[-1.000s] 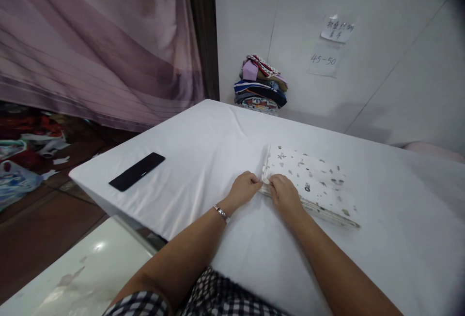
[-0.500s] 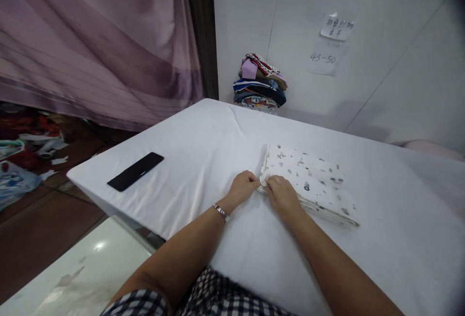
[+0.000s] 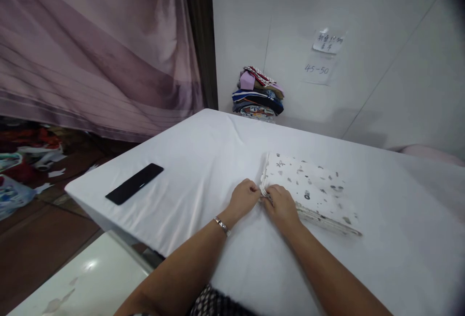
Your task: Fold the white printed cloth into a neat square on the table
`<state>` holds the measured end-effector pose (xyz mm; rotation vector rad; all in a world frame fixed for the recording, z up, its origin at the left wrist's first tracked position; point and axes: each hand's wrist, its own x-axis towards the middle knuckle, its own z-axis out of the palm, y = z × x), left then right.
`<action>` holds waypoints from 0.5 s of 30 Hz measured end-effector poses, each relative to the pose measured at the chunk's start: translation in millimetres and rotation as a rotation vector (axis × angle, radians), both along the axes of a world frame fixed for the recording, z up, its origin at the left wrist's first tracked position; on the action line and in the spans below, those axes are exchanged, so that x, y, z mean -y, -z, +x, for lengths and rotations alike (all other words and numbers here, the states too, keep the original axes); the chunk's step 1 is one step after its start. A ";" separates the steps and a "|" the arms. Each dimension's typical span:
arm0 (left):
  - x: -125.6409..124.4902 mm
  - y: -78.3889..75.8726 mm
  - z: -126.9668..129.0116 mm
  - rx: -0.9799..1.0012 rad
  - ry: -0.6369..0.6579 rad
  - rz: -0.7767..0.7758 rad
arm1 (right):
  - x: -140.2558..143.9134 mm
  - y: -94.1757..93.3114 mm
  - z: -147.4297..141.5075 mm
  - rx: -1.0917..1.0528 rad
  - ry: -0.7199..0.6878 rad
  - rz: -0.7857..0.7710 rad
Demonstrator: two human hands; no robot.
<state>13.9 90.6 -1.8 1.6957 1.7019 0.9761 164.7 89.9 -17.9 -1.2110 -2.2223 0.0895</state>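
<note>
A folded white cloth with small dark prints (image 3: 312, 190) lies flat on the white-covered table (image 3: 203, 161). My left hand (image 3: 244, 199) and my right hand (image 3: 281, 205) meet at the cloth's near left corner. The fingers of both hands pinch the layered edges of that corner. A thin bracelet sits on my left wrist. The fingertips are partly hidden behind the cloth's edge.
A black phone (image 3: 134, 183) lies near the table's left edge. A stack of folded colourful clothes (image 3: 258, 94) stands at the far side against the white wall. A purple curtain (image 3: 94, 50) hangs at left, with clutter on the floor (image 3: 22, 171) below it.
The hands stay pinched at the cloth's corner. The view has tilted a little, so everything sits slightly lower in the picture.
</note>
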 end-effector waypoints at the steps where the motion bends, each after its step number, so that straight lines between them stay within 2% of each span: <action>1: 0.2 -0.6 0.3 -0.007 0.000 -0.003 | 0.3 0.0 -0.9 0.003 0.011 0.003; 10: -1.8 2.4 -0.3 -0.031 -0.008 -0.027 | 2.7 -3.2 -5.6 0.036 0.077 -0.031; 15: -4.8 9.0 0.0 0.185 0.002 -0.057 | 1.8 -1.4 -5.2 0.018 0.090 -0.035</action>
